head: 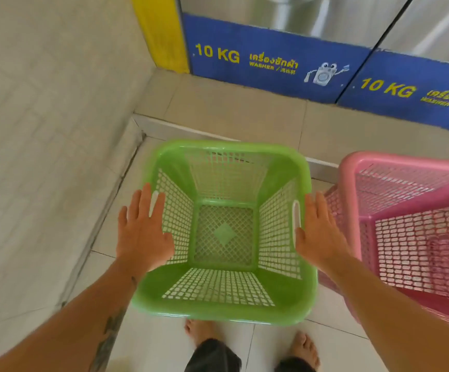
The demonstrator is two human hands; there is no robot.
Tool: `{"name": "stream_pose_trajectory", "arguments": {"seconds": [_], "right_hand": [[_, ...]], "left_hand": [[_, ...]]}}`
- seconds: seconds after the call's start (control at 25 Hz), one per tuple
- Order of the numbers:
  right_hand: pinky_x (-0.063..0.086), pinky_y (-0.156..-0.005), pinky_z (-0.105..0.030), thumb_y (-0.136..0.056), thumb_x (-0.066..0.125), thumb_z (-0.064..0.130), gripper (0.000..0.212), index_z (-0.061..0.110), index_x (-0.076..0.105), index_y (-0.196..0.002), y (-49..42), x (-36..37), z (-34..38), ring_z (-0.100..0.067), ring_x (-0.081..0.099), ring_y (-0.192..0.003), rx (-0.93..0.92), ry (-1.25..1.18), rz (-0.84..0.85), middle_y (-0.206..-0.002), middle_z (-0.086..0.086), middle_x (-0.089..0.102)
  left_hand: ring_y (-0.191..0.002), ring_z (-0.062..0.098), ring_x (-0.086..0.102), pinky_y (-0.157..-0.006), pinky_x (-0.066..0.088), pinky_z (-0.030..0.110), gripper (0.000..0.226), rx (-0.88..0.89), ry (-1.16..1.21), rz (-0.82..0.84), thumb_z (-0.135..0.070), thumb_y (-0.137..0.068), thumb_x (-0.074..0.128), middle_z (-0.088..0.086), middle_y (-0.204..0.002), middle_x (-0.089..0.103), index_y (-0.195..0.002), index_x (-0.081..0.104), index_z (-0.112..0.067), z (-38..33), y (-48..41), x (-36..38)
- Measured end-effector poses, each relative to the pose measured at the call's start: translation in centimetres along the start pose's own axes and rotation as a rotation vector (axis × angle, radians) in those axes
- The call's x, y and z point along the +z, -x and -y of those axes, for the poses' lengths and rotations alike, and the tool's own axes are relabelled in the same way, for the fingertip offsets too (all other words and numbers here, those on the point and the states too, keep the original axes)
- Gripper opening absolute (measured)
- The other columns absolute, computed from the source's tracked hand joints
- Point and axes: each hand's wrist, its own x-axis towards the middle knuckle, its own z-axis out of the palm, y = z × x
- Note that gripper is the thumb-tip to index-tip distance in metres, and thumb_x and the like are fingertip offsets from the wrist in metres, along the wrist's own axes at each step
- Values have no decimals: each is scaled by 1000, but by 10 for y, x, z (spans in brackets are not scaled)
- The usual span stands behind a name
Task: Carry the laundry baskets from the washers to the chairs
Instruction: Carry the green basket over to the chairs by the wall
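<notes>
Both hands spread flat: left hand & right hand flank green plastic mesh basket, upright on floor by washers. Pink mesh basket cut off at right.

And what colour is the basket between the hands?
Green basket, seen in the head view.

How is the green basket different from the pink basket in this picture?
The green basket is fully in view, while the pink basket is cut off by the right edge. The green basket sits between the left hand and the right hand, both open at its sides; no hand is around the pink basket. The green basket is nearer the wall corner; the pink basket stands to its right. Both are empty plastic baskets with mesh walls, standing in front of the washers.
</notes>
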Motion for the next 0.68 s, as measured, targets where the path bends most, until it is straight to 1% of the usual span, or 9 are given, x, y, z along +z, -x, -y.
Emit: {"name": "stream_pose_trajectory", "arguments": {"seconds": [0.04,0.12,0.2,0.24,0.28,0.36,0.44,0.56,0.68], "right_hand": [[15,-118,-48,-86,48,8,84,7,-3,-153,-3,16,-1,-36,-2,-149,9,-1,-30,-161,-20,-7],[17,-112,-45,-82,46,-1,88,5,-7,-152,-4,34,0,-38,-1,-148,20,12,-66,-161,-20,-13],[31,-108,-41,-76,43,-9,94,6,-10,-152,-6,35,5,-39,0,-148,28,4,-67,-161,-17,-18],[35,-106,-39,-75,43,-11,97,8,-13,-152,-7,29,9,-38,1,-148,32,-9,-55,-160,-15,-21],[35,-107,-38,-75,43,-12,98,9,-15,-151,-10,19,14,-37,0,-149,25,-17,-48,-160,-12,-24],[26,-110,-36,-76,42,-11,97,10,-16,-151,-19,-10,28,-33,-6,-149,-58,37,-54,-159,-10,-26],[20,-114,-37,-78,44,-6,95,8,-14,-152,-23,-49,50,-27,-13,-149,-154,85,-16,-159,-8,-26],[13,-121,-36,-79,49,0,94,4,-10,-152,-16,-111,85,-25,-12,-150,-262,138,47,-161,-10,-19],[16,-121,-38,-79,52,4,93,4,-4,-153,12,-167,115,-26,-5,-150,-408,182,76,-163,-12,-11]], "left_hand": [[-150,30,-9,-120,12,52,102,31,-23,4,-38,-73,61,11,-163,-14,-156,5,-18,6,-9,17],[-150,31,-13,-119,14,54,107,78,-46,8,-21,-68,65,14,-163,-14,-156,5,-8,15,-16,34],[-150,33,-9,-119,20,53,106,107,-28,-15,-2,-63,62,19,-163,-8,-154,8,-1,23,-18,40],[-150,34,-6,-119,20,51,105,108,-11,-11,4,-63,60,20,-163,-5,-154,8,2,26,-17,36],[-151,35,-3,-120,21,49,104,95,8,-13,7,-63,59,22,-162,-2,-153,9,4,30,-16,27],[-150,36,6,-118,25,47,101,43,65,-39,10,-61,60,23,-161,9,-151,16,7,42,-14,1],[-151,32,8,-116,29,45,98,-37,130,-20,8,-62,63,19,-162,12,-151,20,6,61,1,-34],[-152,24,-1,-118,27,41,97,-161,220,14,1,-70,64,9,-165,2,-154,16,-1,83,43,-91],[-151,21,-5,-118,25,37,94,-292,264,10,-3,-76,59,3,-165,-6,-156,9,-8,87,113,-148]]}}
